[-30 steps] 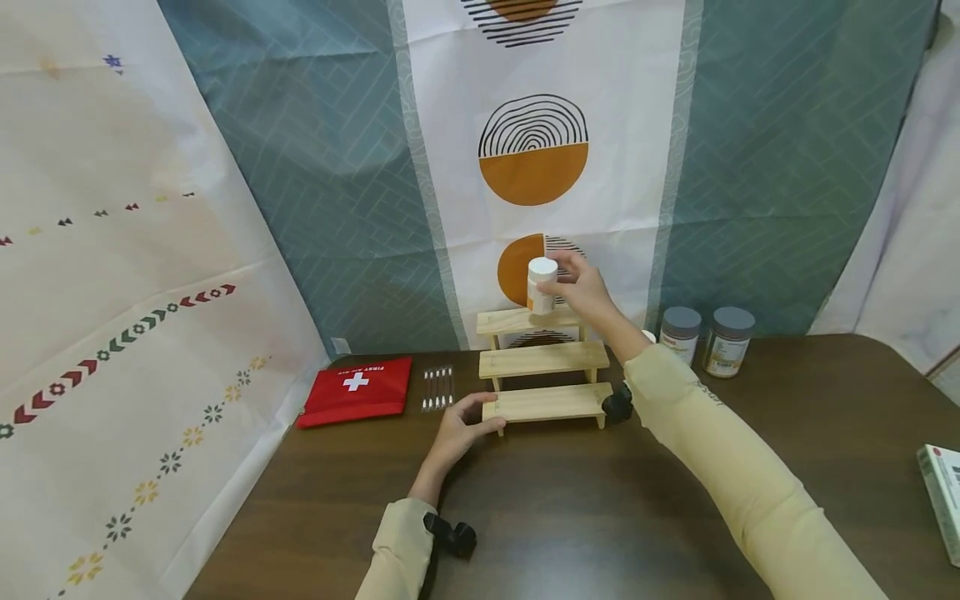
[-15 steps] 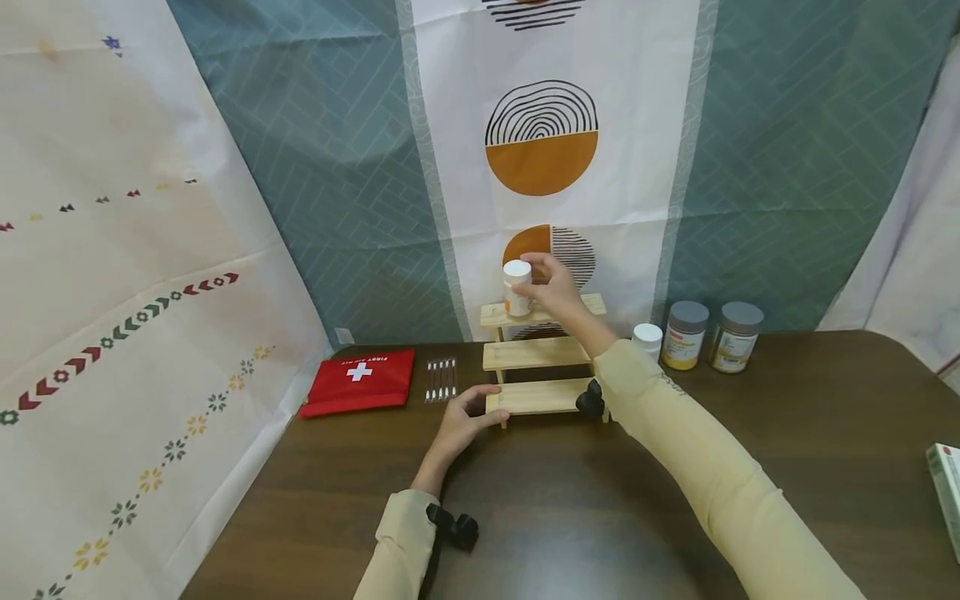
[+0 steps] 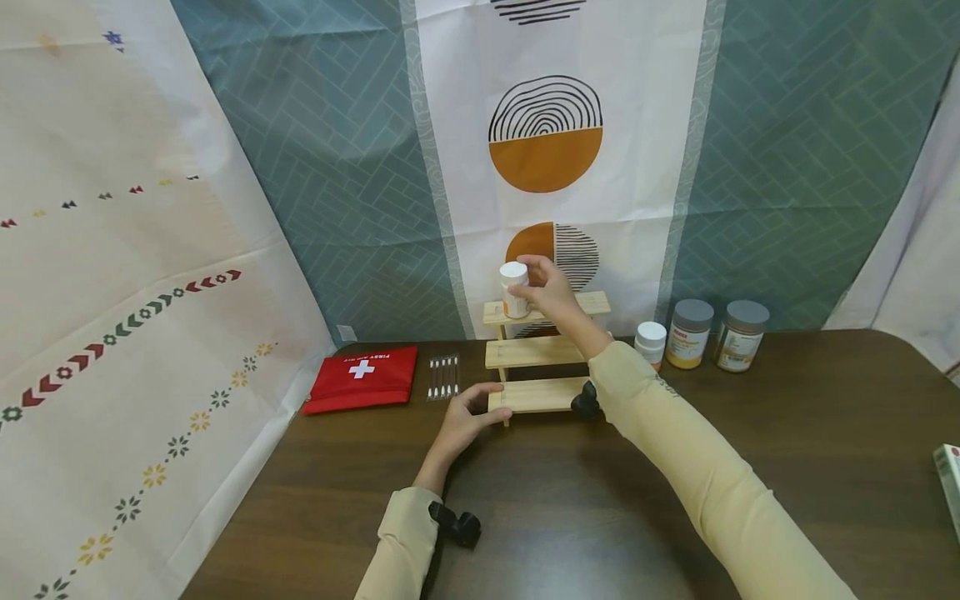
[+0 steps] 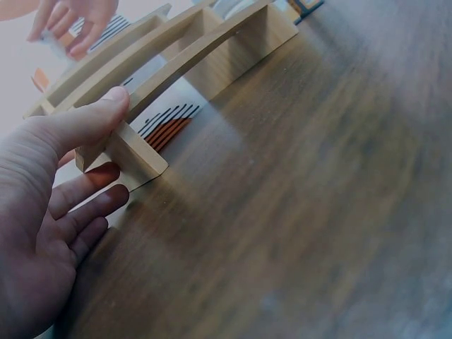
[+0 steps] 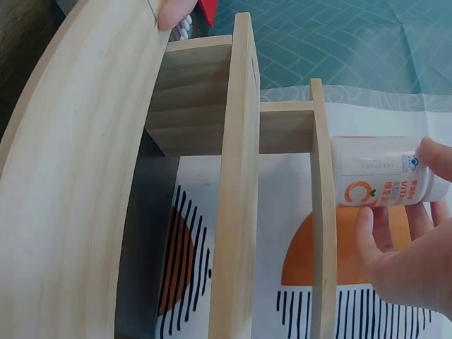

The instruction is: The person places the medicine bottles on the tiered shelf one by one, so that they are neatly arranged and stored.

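1. Left hand pinches the rack by its near left end; the rack's long axis runs rightward from that hand.
2. Right hand, farther off, pinches the bottle.
3. Just left of that hand, the bottle stands upright on the top step, long axis vertical, cap up.

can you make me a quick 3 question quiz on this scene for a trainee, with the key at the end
1. Multiple choice: at which tier of the wooden shelf does the right hand hold a white bottle?
A) bottom
B) middle
C) top

2. True or false: the pack of cotton swabs lies between the red first aid pouch and the shelf.

3. Count: how many grey-lidded jars stand on the table?

Key:
1. C, top
2. True
3. Two
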Available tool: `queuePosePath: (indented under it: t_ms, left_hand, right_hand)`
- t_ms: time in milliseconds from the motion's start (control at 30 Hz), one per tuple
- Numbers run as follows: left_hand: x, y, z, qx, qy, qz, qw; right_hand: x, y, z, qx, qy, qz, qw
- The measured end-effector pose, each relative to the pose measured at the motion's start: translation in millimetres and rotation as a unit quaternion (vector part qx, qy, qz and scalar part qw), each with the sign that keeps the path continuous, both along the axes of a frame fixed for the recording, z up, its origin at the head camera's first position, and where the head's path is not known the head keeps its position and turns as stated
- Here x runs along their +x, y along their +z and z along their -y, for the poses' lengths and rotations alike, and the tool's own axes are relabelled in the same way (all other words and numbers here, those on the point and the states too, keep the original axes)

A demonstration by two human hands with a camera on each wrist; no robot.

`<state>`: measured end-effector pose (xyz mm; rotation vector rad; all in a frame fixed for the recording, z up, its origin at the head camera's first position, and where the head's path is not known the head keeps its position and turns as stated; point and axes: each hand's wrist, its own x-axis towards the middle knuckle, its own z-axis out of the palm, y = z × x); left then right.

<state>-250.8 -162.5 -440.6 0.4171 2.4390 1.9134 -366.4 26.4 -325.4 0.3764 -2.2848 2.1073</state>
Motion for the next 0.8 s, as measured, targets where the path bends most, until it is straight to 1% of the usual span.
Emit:
queuePosePath:
  t_ms: [300,400,567,633,700,800]
  left_hand:
    - [-0.2,-0.2,-1.2,0.004,0.003,-0.002,1.0]
    - [-0.3,-0.4,-0.8,0.005,0.003,-0.004,1.0]
    - [-0.5,-0.9,0.1,0.0,0.004,-0.007,1.0]
    - [-0.6,-0.8,-0.1,-0.002,0.003,-0.008,1.0]
    - [-0.8,-0.8,-0.3,-0.002,0.001,-0.008,1.0]
    - [-0.5,-0.8,-0.2,-0.003,0.003,-0.007,1.0]
  right_hand:
    - [1.4,-0.4,0.5,0.008,0.002,-0.002,1.0]
    - [1.8,-1.6,1.1,0.015,0.002,-0.016,0.9998]
    - [1.6,-6.2,1.7,0.047,0.003,-0.064,0.9969]
    - [1.9,-7.7,1.4,0.058,0.0,-0.076,0.9954]
    - [1.4,-9.6,0.8,0.066,-0.003,-0.078,0.9947]
    - [1.0,-12.5,-0.8,0.08,-0.006,-0.068,0.9945]
